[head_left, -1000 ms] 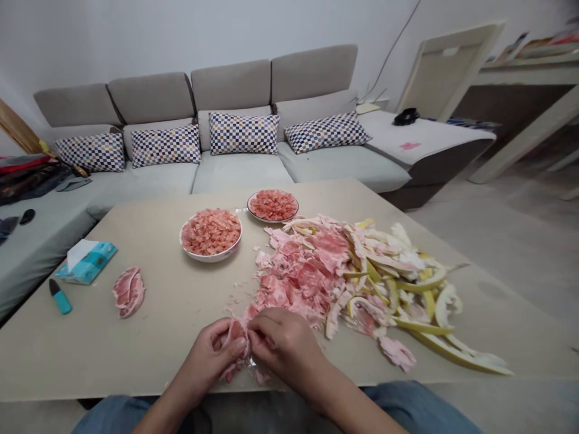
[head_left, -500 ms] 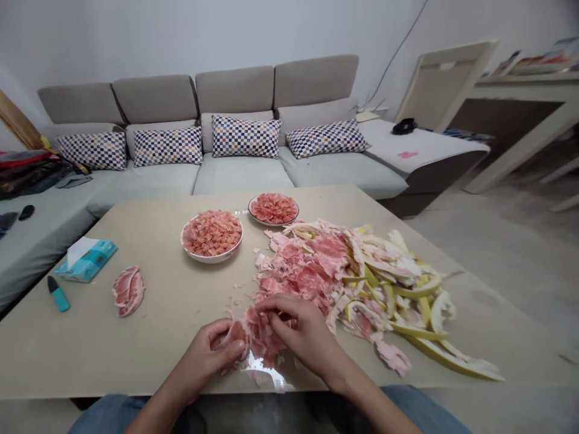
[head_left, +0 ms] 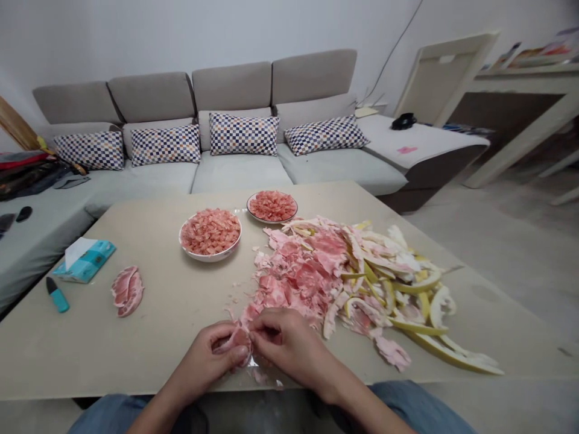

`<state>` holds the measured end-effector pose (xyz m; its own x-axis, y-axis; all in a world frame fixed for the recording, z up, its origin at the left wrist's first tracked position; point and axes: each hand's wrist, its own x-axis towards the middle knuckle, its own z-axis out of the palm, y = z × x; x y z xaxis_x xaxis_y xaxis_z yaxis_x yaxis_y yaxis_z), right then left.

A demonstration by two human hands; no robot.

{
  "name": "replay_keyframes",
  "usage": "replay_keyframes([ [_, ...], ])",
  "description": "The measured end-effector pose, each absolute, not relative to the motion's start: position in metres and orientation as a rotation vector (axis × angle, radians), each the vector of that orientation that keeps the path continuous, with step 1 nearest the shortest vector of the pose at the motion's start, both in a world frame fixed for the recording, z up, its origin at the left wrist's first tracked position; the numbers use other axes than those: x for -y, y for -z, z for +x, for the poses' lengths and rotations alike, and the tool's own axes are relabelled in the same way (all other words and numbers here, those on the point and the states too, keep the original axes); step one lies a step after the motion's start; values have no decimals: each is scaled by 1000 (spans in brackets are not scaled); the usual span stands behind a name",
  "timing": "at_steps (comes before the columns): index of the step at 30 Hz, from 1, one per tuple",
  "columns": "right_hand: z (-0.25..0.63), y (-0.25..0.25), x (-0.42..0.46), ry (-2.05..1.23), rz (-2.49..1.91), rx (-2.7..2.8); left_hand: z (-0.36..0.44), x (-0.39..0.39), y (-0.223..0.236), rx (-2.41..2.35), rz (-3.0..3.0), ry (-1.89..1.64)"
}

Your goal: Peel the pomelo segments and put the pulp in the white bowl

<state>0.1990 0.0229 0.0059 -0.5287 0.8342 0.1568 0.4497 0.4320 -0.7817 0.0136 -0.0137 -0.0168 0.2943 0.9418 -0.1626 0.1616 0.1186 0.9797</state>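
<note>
Near the table's front edge, my left hand (head_left: 210, 355) is closed round a pink pomelo segment (head_left: 240, 341), thumb across its near side. My right hand (head_left: 289, 343) meets it from the right, its fingers pinched at the segment's pale membrane; the fingertips are partly hidden. Just beyond my right hand spreads a heap of pink membrane scraps (head_left: 296, 274), which runs into yellow-green and white pomelo peel strips (head_left: 418, 289). Peeled pink flesh fills a white bowl (head_left: 212, 257) and a dark-rimmed plate (head_left: 293, 218) farther back. Another pomelo segment (head_left: 127, 291) lies apart on the left.
On the left of the beige table (head_left: 181, 307) are a blue tissue pack (head_left: 85, 262) and a turquoise-handled knife (head_left: 58, 296). A grey sofa (head_left: 244, 172) with checked cushions stands behind the table. Small scraps lie by the front edge.
My right hand lifted away from the segment toward the scrap heap, then came back to pinch at it. My left hand has kept its hold in nearly the same place.
</note>
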Motion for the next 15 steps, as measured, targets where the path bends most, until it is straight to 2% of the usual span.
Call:
replay_keyframes([
  [4,196,-1,-21,-884,-1134,2160,13,14,17,-1104,1370,-791],
  [8,198,-5,-21,-965,-1161,2122,13,14,15,-1062,1334,-750],
  [15,202,-16,-21,-1536,-1137,1844,9,13,14,-888,1240,-718],
])
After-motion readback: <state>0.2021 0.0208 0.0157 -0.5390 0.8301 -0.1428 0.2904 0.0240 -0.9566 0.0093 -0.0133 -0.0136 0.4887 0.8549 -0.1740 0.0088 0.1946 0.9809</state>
